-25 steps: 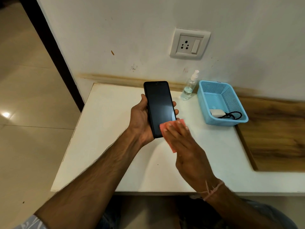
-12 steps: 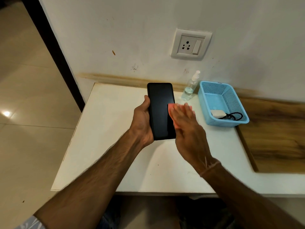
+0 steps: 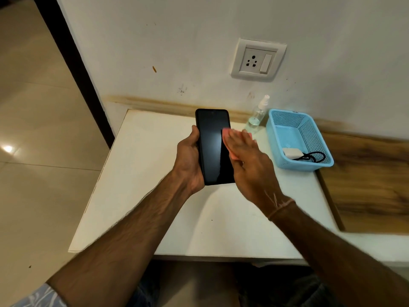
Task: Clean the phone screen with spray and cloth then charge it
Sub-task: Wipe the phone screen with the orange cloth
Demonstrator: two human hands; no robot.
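The phone stood near the centre of the frame, held upright above the white table, its dark screen facing the camera. The left hand gripped it along the left edge, thumb curled over the side. The right hand lay flat with fingers straight, pressing the pink cloth against the upper right part of the screen.

A second before, the cloth had been at the screen's lower right corner. Half a second before, it was midway up the right edge. So the wipe had run upward along that side, and the phone sat a little higher and closer to the wall. The right hand was blurred by motion, so how much of the cloth lay under the palm was hard to tell.

This looked like the middle of the wiping step, with the left strip of glass probably untouched by this stroke. The spray bottle stood right of centre by the wall, beside the blue basket. The white charger and its black cable lay in that basket. The wall socket above was unused, so charging was not yet begun.
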